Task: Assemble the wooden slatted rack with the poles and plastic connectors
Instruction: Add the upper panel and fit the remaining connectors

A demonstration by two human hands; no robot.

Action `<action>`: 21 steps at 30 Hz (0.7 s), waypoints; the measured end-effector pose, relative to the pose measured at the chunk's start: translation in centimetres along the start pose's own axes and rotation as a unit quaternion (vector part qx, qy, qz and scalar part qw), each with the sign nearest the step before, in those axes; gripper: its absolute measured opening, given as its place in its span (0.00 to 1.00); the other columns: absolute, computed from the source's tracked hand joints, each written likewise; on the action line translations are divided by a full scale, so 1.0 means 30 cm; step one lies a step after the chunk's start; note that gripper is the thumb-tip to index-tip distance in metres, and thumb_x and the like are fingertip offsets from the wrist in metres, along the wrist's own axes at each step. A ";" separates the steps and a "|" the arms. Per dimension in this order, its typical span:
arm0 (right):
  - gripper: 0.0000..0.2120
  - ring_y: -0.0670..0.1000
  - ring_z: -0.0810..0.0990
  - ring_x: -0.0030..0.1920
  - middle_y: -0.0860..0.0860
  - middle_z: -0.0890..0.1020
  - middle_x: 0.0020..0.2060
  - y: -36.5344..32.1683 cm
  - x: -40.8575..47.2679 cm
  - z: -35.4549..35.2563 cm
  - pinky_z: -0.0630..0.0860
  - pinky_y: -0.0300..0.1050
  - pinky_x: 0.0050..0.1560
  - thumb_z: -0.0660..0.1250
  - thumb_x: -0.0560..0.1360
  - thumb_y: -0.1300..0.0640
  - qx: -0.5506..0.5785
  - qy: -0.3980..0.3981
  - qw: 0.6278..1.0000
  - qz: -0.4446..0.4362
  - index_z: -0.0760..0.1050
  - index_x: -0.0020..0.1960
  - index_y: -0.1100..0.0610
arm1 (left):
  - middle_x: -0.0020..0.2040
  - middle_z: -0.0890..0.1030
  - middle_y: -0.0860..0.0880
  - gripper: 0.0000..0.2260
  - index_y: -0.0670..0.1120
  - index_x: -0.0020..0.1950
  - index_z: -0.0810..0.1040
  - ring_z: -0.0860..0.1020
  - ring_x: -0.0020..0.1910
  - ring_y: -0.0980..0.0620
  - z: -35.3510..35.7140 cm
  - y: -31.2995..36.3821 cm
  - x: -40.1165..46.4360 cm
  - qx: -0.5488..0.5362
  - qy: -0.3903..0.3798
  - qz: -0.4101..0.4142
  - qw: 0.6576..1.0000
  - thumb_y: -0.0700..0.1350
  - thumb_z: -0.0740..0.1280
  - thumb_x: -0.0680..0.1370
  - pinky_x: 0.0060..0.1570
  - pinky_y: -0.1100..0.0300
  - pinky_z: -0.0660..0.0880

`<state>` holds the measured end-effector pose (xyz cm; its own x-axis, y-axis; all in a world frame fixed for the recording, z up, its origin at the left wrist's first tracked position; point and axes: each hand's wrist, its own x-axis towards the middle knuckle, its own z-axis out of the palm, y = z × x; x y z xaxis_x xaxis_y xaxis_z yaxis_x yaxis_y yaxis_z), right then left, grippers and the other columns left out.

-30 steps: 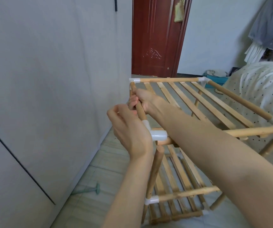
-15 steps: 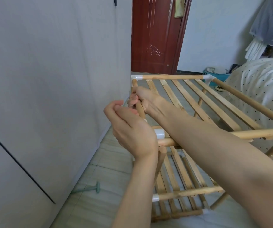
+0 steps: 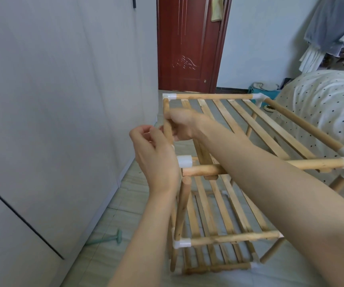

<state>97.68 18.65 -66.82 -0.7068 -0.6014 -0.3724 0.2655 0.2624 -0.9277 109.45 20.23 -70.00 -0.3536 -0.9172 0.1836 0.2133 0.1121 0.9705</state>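
1. The right hand (image 3: 180, 126) reached across the top tier of the wooden rack (image 3: 239, 129) and had its fingers curled round the left side pole (image 3: 168, 131); the hand was somewhat blurred.
2. The left hand (image 3: 156, 156) sat just nearer the camera than the right hand, its fingers loosely curled. It hid part of the white plastic connector (image 3: 184, 161) at the near left corner, and whether it gripped that connector could not be told.
3. The connector's open socket poked out to the right of the left hand. Just below it lay the bare end of the front pole (image 3: 200, 170), not seated in the socket.
4. Under the left wrist, an upright pole (image 3: 182, 208) leaned up from the lower tier's corner connector (image 3: 181, 243), its top end free below the front pole.
5. Beyond the right hand, the top tier's slats ran to the far rail, which had white connectors at both ends.
6. The rack stood on the tiled floor (image 3: 113, 224), with a grey cabinet wall (image 3: 63, 100) left of the hands and a spotted bed (image 3: 322, 104) to their right.
7. A red-brown door (image 3: 187, 44) stood beyond the hands.
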 end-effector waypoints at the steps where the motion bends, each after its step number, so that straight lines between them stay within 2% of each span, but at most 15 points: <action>1: 0.10 0.50 0.76 0.34 0.56 0.76 0.36 0.004 -0.035 -0.028 0.79 0.43 0.36 0.52 0.80 0.62 -0.041 0.011 0.999 -0.018 0.71 0.48 0.61 | 0.41 0.71 0.56 0.02 0.49 0.49 0.67 0.71 0.39 0.62 -0.006 0.003 -0.002 0.011 -0.019 -0.007 1.000 0.42 0.58 0.79 0.34 0.75 0.67; 4: 0.11 0.49 0.79 0.33 0.56 0.79 0.39 0.038 -0.159 -0.100 0.81 0.39 0.36 0.55 0.81 0.61 -0.153 0.065 0.979 -0.120 0.74 0.53 0.64 | 0.40 0.71 0.55 0.08 0.47 0.54 0.65 0.71 0.39 0.59 -0.026 0.004 -0.005 0.044 -0.072 -0.045 0.995 0.43 0.62 0.78 0.34 0.69 0.67; 6: 0.12 0.46 0.77 0.31 0.52 0.80 0.37 0.078 -0.237 -0.142 0.77 0.33 0.31 0.55 0.80 0.61 -0.268 0.121 0.931 -0.216 0.76 0.51 0.63 | 0.41 0.71 0.54 0.11 0.48 0.57 0.64 0.71 0.39 0.60 -0.045 0.008 -0.016 0.065 -0.123 -0.078 0.987 0.46 0.62 0.78 0.35 0.66 0.65; 8: 0.12 0.46 0.78 0.34 0.49 0.80 0.36 0.124 -0.308 -0.181 0.77 0.37 0.36 0.56 0.80 0.61 -0.361 0.137 0.878 -0.281 0.78 0.47 0.57 | 0.43 0.72 0.53 0.14 0.49 0.60 0.63 0.71 0.42 0.60 -0.067 0.009 -0.032 0.095 -0.180 -0.079 0.976 0.51 0.62 0.78 0.37 0.65 0.64; 11: 0.09 0.47 0.78 0.44 0.47 0.80 0.42 0.197 -0.383 -0.223 0.74 0.45 0.48 0.60 0.79 0.56 -0.478 0.077 0.824 -0.294 0.77 0.43 0.47 | 0.47 0.73 0.54 0.16 0.52 0.62 0.63 0.73 0.48 0.56 -0.093 0.013 -0.046 0.135 -0.235 -0.055 0.961 0.55 0.62 0.78 0.42 0.62 0.65; 13: 0.07 0.45 0.74 0.46 0.46 0.76 0.47 0.233 -0.412 -0.232 0.69 0.42 0.50 0.62 0.77 0.49 -0.532 0.038 0.797 -0.284 0.78 0.51 0.47 | 0.45 0.73 0.55 0.14 0.52 0.62 0.64 0.73 0.45 0.58 -0.102 0.014 -0.042 0.136 -0.237 -0.051 0.961 0.52 0.61 0.79 0.40 0.63 0.67; 15: 0.13 0.43 0.71 0.47 0.44 0.72 0.48 0.252 -0.424 -0.227 0.67 0.42 0.53 0.64 0.75 0.45 -0.562 0.020 0.773 -0.294 0.77 0.58 0.46 | 0.44 0.72 0.53 0.12 0.52 0.62 0.63 0.72 0.42 0.59 -0.105 0.013 -0.033 0.116 -0.225 -0.051 0.966 0.49 0.60 0.79 0.38 0.64 0.67; 18: 0.13 0.41 0.68 0.46 0.41 0.70 0.47 0.268 -0.428 -0.216 0.66 0.47 0.56 0.63 0.77 0.47 -0.577 0.073 0.743 -0.330 0.76 0.60 0.46 | 0.43 0.70 0.51 0.11 0.54 0.61 0.62 0.72 0.41 0.55 -0.101 -0.007 -0.037 0.106 -0.214 -0.035 0.971 0.48 0.58 0.80 0.39 0.62 0.67; 21: 0.13 0.43 0.68 0.50 0.39 0.67 0.47 0.291 -0.432 -0.212 0.57 0.44 0.50 0.60 0.78 0.48 -0.593 0.115 0.714 -0.355 0.75 0.61 0.48 | 0.40 0.70 0.51 0.10 0.54 0.61 0.61 0.71 0.39 0.52 -0.090 -0.024 -0.044 0.109 -0.207 -0.009 0.972 0.47 0.57 0.80 0.41 0.57 0.69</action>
<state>104.99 33.52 -69.93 -0.5126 -0.7960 0.3219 -0.8580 0.4896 -0.1555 112.22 20.34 -71.37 -0.7018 -0.6920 0.1690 0.0216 0.2164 0.9761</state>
